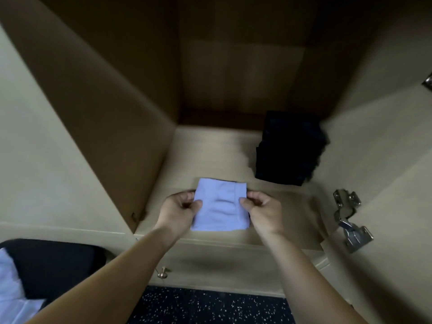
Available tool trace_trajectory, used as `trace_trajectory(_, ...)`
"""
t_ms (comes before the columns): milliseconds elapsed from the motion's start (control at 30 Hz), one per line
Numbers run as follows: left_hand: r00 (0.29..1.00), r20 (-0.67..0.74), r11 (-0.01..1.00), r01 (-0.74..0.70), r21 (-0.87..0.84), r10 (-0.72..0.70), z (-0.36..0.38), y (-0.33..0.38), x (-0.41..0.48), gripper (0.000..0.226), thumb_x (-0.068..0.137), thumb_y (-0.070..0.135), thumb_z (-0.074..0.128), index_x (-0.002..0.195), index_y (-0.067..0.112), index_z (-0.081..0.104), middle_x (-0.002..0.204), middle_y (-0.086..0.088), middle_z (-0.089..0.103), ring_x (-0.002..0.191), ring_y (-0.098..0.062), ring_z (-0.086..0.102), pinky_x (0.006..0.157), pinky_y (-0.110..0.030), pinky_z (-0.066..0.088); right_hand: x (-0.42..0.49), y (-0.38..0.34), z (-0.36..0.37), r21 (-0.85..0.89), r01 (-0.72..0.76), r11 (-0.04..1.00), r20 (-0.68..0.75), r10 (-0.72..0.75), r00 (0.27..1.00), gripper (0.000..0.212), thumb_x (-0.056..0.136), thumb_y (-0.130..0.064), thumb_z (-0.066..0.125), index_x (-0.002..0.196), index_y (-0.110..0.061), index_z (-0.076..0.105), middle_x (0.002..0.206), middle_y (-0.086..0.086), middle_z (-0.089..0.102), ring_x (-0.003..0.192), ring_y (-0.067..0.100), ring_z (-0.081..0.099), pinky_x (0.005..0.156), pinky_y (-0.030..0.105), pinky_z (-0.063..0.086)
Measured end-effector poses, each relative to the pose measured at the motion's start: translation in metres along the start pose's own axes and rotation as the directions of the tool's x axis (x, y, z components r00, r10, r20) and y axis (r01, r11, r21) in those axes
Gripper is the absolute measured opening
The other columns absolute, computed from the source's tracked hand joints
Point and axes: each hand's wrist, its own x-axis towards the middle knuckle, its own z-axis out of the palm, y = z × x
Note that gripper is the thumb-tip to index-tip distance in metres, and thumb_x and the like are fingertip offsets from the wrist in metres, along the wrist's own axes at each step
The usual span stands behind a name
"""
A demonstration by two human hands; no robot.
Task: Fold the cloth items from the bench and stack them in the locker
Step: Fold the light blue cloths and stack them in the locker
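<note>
At the centre of the frame, the left hand (181,208) and right hand (260,206) each pinch a side edge of the folded pale-blue cloth (221,205) at the locker (210,148) shelf's front; a dark folded stack (289,148) sits upper right.

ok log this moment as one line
phase: placing | left hand: pinches folded light cloth left edge | right hand: pinches right edge | cloth at locker shelf front | dark stack back right
</note>
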Motion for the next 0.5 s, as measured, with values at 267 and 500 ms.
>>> trace_trajectory(267, 0.917, 0.050, 0.820, -0.377, 0.430, 0.395, -0.001, -0.001, -0.006, 0.060, 0.083, 0.048, 0.063, 0.129, 0.011, 0.060, 0.128, -0.002, 0.063, 0.119, -0.015, 0.056, 0.104, -0.029, 0.042, -0.007, 0.000, -0.006, -0.482, 0.589, 0.649, 0.136, -0.609, 0.782, 0.041, 0.072, -0.010, 0.062, 0.112, -0.008, 0.069, 0.115, 0.006, 0.066, 0.106, 0.018, 0.053, 0.097, 0.019, 0.037)
trace_trajectory(500, 0.879, 0.310, 0.559, -0.471, 0.682, 0.362, -0.007, -0.033, 0.007, 0.102, 0.084, 0.082, 0.007, 0.149, 0.009, 0.036, 0.156, -0.006, 0.032, 0.145, -0.019, 0.031, 0.117, -0.028, 0.022, -0.004, 0.019, -0.005, -0.462, 0.514, 0.723, 0.292, -0.423, 0.858, 0.045, 0.091, -0.012, 0.062, 0.135, -0.007, 0.054, 0.144, 0.004, 0.048, 0.136, 0.016, 0.036, 0.111, 0.014, 0.016)
